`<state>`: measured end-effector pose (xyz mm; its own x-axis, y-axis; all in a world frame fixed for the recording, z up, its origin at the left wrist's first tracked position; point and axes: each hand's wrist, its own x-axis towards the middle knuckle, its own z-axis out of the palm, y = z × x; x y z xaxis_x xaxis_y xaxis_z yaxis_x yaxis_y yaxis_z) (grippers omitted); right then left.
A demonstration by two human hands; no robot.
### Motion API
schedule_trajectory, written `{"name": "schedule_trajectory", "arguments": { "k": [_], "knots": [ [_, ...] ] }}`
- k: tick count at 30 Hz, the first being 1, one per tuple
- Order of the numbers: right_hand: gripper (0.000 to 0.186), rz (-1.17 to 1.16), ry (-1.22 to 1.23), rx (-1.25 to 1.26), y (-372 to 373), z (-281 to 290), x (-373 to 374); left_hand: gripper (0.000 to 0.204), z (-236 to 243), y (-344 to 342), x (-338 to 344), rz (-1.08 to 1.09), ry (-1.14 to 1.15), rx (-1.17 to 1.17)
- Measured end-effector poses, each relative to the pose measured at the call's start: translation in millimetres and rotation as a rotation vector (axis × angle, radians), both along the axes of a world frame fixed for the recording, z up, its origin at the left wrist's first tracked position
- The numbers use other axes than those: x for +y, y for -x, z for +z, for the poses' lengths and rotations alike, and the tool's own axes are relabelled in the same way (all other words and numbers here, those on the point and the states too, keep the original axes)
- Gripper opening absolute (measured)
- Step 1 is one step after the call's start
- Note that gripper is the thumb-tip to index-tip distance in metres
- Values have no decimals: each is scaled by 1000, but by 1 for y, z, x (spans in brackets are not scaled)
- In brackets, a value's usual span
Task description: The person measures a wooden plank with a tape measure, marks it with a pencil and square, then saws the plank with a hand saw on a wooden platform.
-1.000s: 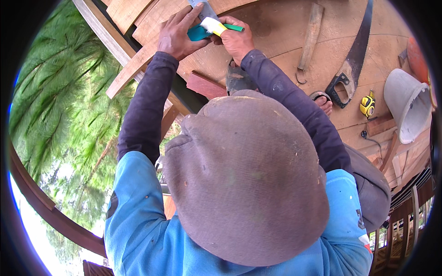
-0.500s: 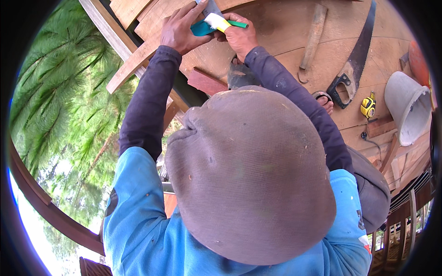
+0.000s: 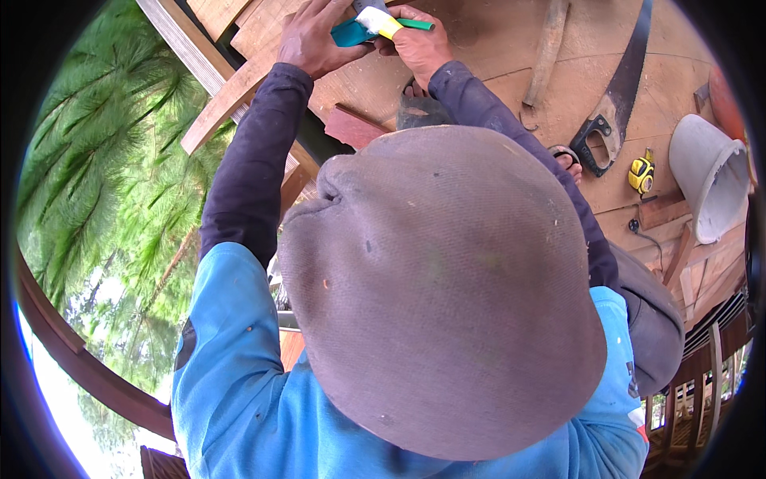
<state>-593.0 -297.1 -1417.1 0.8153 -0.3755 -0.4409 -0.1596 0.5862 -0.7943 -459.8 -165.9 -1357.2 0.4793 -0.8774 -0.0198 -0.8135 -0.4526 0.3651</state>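
Grips a teal piece (image 3: 351,33) in the left hand (image 3: 313,40) and a slender white, yellow and green item (image 3: 388,25) in the right hand (image 3: 421,46), both well to the left of the hand saw (image 3: 620,97), with hands close together and clamped on these items; cannot tell the degree of contact between the two. Shows, with the hand saw flat on wooden boards (image 3: 589,40), a long wooden bar (image 3: 549,52) to the left of its blade, a yellow-and-black tape measure (image 3: 641,173) just below and to the right of its handle, and a grey bucket (image 3: 700,172) farther right. Includes, well to the left of the hand saw, a reddish wood block (image 3: 353,126).
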Motion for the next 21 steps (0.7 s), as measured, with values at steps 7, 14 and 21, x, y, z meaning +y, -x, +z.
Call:
{"name": "schedule_trajectory", "arguments": {
  "k": [7,14,21],
  "knots": [
    [15,35,-21,42,-1,-5,-3,100,-4,0,0,0,10,5],
    [19,40,-78,99,-2,2,-5,99,-5,0,2,5,8,7],
    [22,32,-78,112,-1,-2,-6,99,-4,1,-2,13,-1,19]
  ]
}}
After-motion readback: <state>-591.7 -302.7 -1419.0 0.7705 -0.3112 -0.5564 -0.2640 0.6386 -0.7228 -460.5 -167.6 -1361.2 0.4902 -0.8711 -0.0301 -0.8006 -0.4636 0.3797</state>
